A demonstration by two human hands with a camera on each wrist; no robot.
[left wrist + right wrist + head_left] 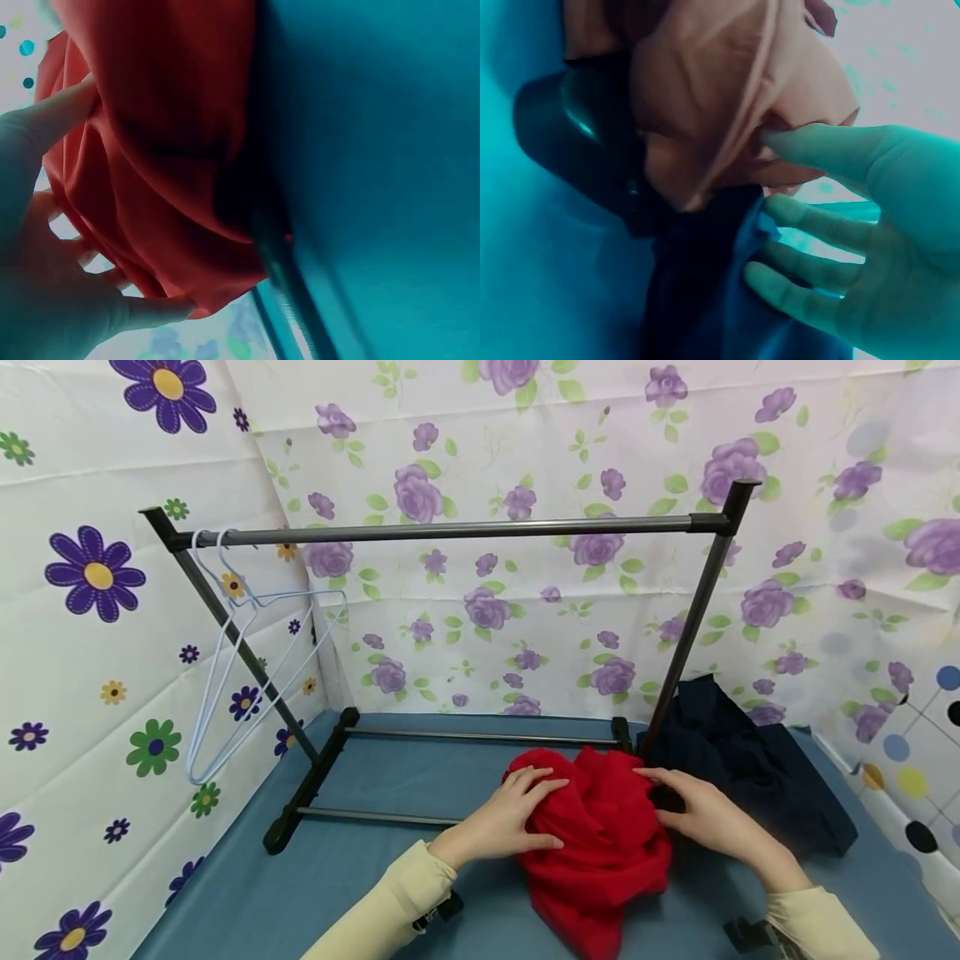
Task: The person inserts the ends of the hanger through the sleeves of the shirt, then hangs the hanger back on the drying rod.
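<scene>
A bunched red garment (592, 835) lies in a heap on the blue-covered table, across the front right part of a dark metal rack. My left hand (517, 818) rests on its left side with fingers spread; in the left wrist view the thumb and fingertips touch the red cloth (165, 135). On the other side, my right hand (705, 810) touches the garment's edge with fingers extended. The right wrist view shows the thumb against the cloth (705, 97), which looks brownish there, with the other fingers close to a dark cloth (705, 277). The garment's underside is hidden.
The rack's top bar (450, 532) spans above the table (420, 777). Two pale blue hangers (217, 693) hang at its left end. A dark navy garment (757, 768) lies behind my right hand, beside the rack's right post (693, 627). Flowered sheets (465, 652) form the walls.
</scene>
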